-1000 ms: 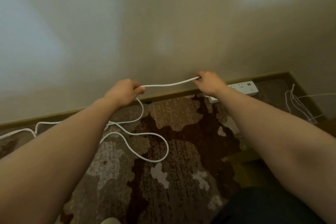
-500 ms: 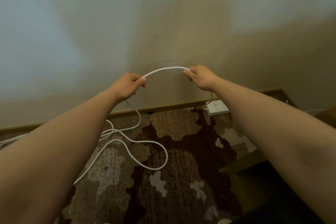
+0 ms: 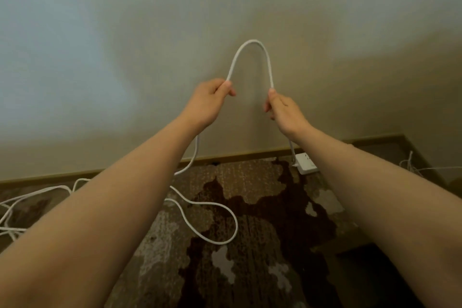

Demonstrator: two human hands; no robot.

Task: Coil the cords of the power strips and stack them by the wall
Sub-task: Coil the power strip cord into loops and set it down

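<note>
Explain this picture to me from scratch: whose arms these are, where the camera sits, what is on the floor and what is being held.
No machine here: a person's two bare arms, filmed by a wide-angle camera worn on their head, looking forward and down toward a wall. The left hand and right hand each pinch a white cord, which arches upward between them. From the right hand's grip it drops to a white power strip on the floor by the baseboard. The rest trails in loose loops over a brown patterned carpet. More thin white cords lie in the far right corner.
</note>
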